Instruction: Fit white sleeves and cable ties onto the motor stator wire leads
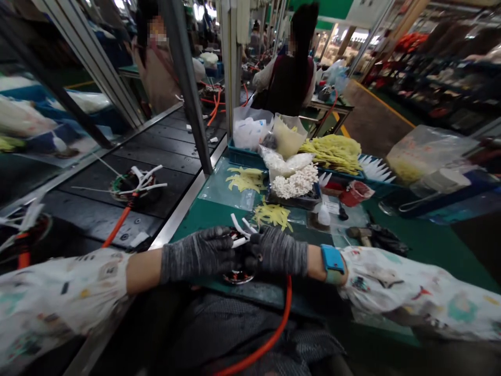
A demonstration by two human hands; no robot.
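On the near edge of the green bench top, a round motor stator (238,278) with copper-coloured windings lies between my hands, largely hidden by them. White sleeved wires (239,242) stick up from it, and an orange cable (287,308) curves down toward my lap. My left hand (201,254), in a grey knitted glove, is closed against the stator's left side. From the right my right hand (276,250), in a matching glove, curls over the stator and the base of the white sleeves. Its fingertips are partly hidden. Yellow strips (272,215) lie just beyond the hands.
Left runs a dark conveyor (156,151) carrying another stator (133,185) with an orange cable. Behind my hands sit white tubing pieces (295,180), yellow strips (332,151) and a red roll (355,193). A hammer (362,235) lies right. Metal posts (188,89) and co-workers (291,78) stand ahead.
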